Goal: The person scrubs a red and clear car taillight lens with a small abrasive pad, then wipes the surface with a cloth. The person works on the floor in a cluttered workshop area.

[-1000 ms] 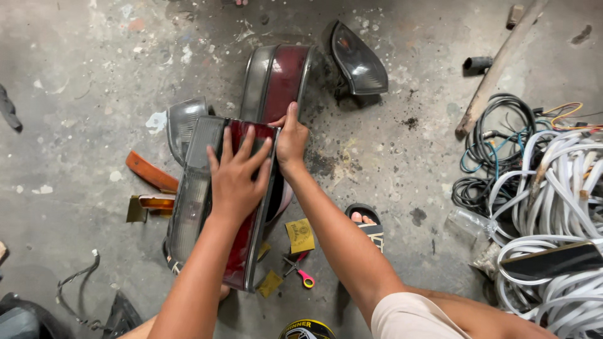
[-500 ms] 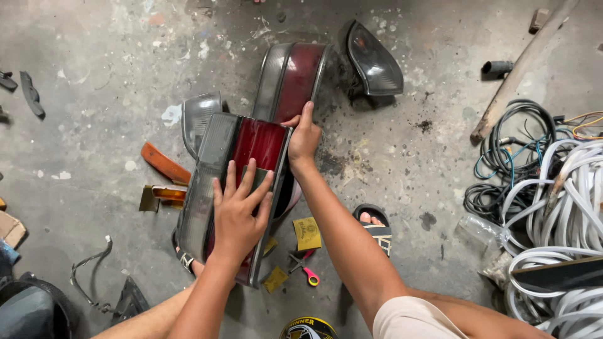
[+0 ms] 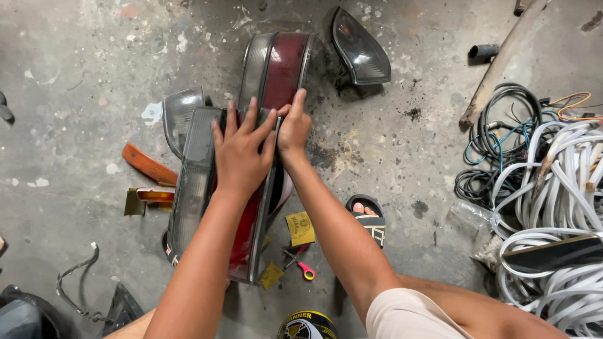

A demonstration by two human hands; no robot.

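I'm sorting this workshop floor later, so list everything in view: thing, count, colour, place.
Tail lamp under the hands: one, red and smoky grey, centre of the floor.
Second tail lamp: one, dark red and grey, just beyond the first.
Dark lens: one, black, top centre.
Grey lens: one, left of the lamps.
Orange strip: one, left.
Small cutters: one, pink and yellow handles, bottom centre.
Yellow card: one, beside the lamp.
Cable coils: a heap, white and black, right.
Sandalled foot: one, centre right.
Left hand: flat on the lamp.
Right hand: at the lamp's far end.
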